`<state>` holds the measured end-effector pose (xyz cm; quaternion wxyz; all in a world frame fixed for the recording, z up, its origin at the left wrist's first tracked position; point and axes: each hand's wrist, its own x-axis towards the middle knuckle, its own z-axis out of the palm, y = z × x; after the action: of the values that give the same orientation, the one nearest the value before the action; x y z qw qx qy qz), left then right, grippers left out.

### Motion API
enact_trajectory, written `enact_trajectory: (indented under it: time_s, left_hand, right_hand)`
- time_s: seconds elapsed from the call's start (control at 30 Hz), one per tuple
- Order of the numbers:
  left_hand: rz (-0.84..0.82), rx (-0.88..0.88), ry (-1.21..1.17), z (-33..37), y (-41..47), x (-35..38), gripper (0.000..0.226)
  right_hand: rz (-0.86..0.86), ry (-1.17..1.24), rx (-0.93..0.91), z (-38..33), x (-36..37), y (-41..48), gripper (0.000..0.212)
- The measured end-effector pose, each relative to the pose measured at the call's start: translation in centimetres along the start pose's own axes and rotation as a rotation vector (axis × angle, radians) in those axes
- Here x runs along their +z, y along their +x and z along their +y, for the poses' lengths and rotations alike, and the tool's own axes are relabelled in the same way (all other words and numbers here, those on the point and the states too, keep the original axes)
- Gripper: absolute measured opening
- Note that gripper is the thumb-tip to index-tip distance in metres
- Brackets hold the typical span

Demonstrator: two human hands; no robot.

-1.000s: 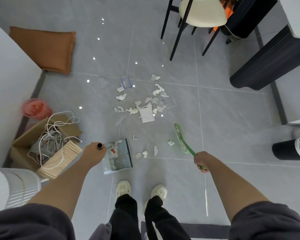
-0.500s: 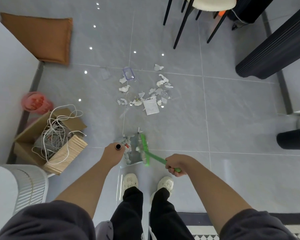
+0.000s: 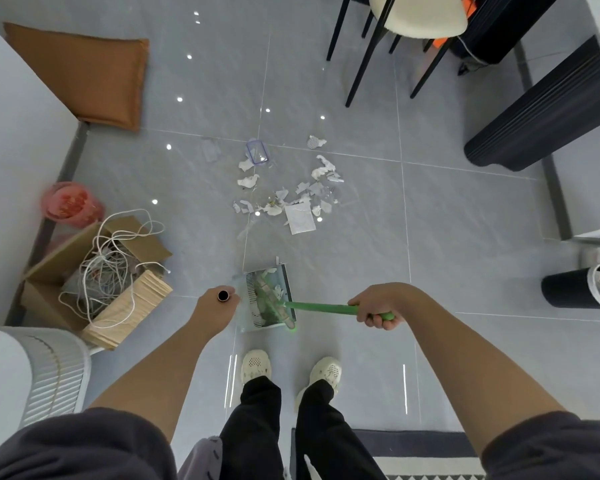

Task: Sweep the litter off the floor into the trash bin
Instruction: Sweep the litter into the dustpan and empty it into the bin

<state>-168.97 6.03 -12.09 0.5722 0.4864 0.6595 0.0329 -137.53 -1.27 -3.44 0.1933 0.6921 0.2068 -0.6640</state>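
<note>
Two hands, one broom, one dustpan.
The right hand (image 3: 376,306) clenched the green broom (image 3: 321,308), its head inside the dustpan (image 3: 265,299); the left hand (image 3: 217,301) gripped the dustpan's handle. One litter pile (image 3: 291,195) lay ahead; one black trash bin (image 3: 568,289) stood far right.

A: What was hidden?
B: The broom (image 3: 274,306) head blurred over the dustpan (image 3: 267,299); the scraps inside were unreadable.
A: And at three o'clock?
B: The bin (image 3: 582,289) was cropped by the edge.
</note>
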Motion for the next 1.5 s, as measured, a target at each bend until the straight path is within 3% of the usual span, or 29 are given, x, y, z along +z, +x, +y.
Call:
enact_trajectory:
  time_s: [0.07,0.17,0.23,0.6,0.9,1.03,1.27,1.5]
  left_hand:
    - [0.003,0.005,-0.066,0.1,-0.3,-0.4,0.004]
    - [0.002,-0.018,-0.108,-0.2,-0.2,-1.1,0.025]
    - [0.005,-0.04,-0.126,-0.6,-0.2,-1.5,0.027]
    - [0.17,-0.119,-0.184,-0.7,-1.0,-6.6,0.016]
    - [0.254,-0.138,0.054,-2.5,-0.3,-9.3,0.031]
    - [0.235,-0.151,0.073,-4.0,-0.7,-8.8,0.027]
    - [0.229,-0.184,-0.075,-3.8,0.4,-9.0,0.031]
    - [0.164,-0.18,-0.154,-3.6,0.4,-6.0,0.018]
  right_hand:
    - [0.029,-0.027,0.007,0.2,-1.0,-1.1,0.058]
    - [0.063,-0.04,0.026,0.8,-2.6,-2.8,0.063]
    - [0.087,-0.039,0.048,1.2,-3.6,-3.8,0.064]
    - [0.21,0.022,0.056,-2.1,-2.8,-2.2,0.056]
    - [0.335,0.034,0.06,-6.6,3.0,3.4,0.02]
    - [0.383,-0.042,0.025,-7.6,4.2,5.1,0.017]
    - [0.246,-0.245,-0.038,-11.2,7.9,6.9,0.028]
    - [0.082,-0.408,-0.034,-14.2,9.1,5.0,0.044]
